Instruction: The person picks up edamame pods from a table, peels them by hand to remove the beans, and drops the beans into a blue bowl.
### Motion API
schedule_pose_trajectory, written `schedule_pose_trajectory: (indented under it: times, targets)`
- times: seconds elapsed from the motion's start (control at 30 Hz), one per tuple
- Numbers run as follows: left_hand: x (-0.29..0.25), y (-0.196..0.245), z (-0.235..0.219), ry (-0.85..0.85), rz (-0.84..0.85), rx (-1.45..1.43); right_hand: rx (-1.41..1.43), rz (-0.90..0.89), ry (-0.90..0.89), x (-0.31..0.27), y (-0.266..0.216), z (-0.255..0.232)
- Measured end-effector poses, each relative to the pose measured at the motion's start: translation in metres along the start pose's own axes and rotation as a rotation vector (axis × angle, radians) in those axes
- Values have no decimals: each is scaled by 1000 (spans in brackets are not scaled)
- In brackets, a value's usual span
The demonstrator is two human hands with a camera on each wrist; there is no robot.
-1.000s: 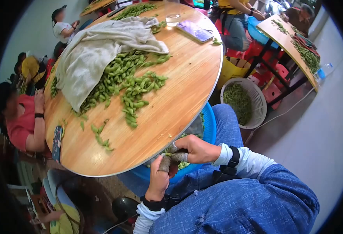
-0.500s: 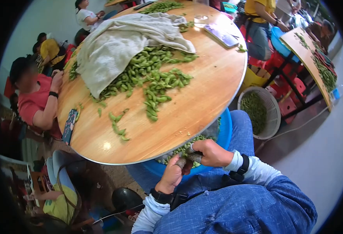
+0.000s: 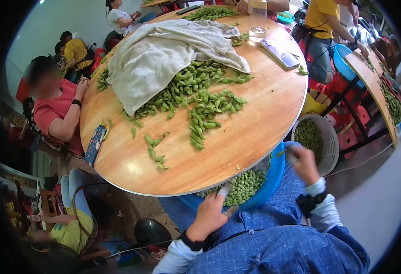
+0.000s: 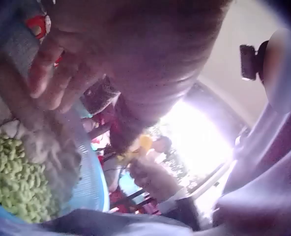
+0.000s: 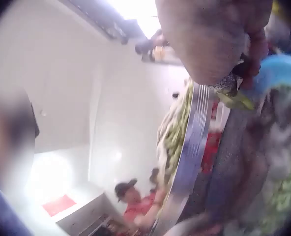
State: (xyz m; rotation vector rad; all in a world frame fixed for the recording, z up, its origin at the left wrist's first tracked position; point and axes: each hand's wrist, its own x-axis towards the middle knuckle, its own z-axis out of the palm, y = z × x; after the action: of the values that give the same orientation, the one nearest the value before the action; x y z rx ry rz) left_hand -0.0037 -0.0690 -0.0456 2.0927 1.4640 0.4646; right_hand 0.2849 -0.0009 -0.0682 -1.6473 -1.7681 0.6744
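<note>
My left hand (image 3: 208,216) reaches over the blue basin (image 3: 277,177), its fingers extended or loosely bent with nothing held. Grey covers wrap its thumb and a fingertip. Shelled green soybeans (image 3: 245,188) fill the basin, partly under the table's edge. Off the basin's right side is my right hand (image 3: 306,165), blurred, pinching a soybean pod (image 5: 240,102) between covered fingertips. The left wrist view shows the left fingers (image 4: 62,81) above the beans. On the round wooden table (image 3: 250,137) lies a heap of unshelled pods (image 3: 187,89), partly under a pale cloth (image 3: 159,55).
A white perforated basket (image 3: 332,141) holding green pods or husks stands right of my knee. On the table are a phone (image 3: 279,52), a clear bottle (image 3: 257,23) and a dark patterned case (image 3: 95,145). A person in red (image 3: 57,109) sits at the left.
My hands, together over the basin before, have parted. The right hand has moved right, toward the basket, with the pod; the left stays over the beans. The view has shifted left.
</note>
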Motion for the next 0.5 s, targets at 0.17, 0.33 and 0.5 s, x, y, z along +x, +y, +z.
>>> schedule_pose_trajectory:
  times: [0.17, 0.33, 0.5]
  targets:
    - [7, -29, -66, 471, 4, -50, 221, 244, 378, -9, 82, -56]
    - [65, -81, -120, 527, -91, 277, 656, 348, 261, -13, 37, -37]
    - [93, -108, -134, 263, -354, 272, 735, 211, 116, -7, -14, -16]
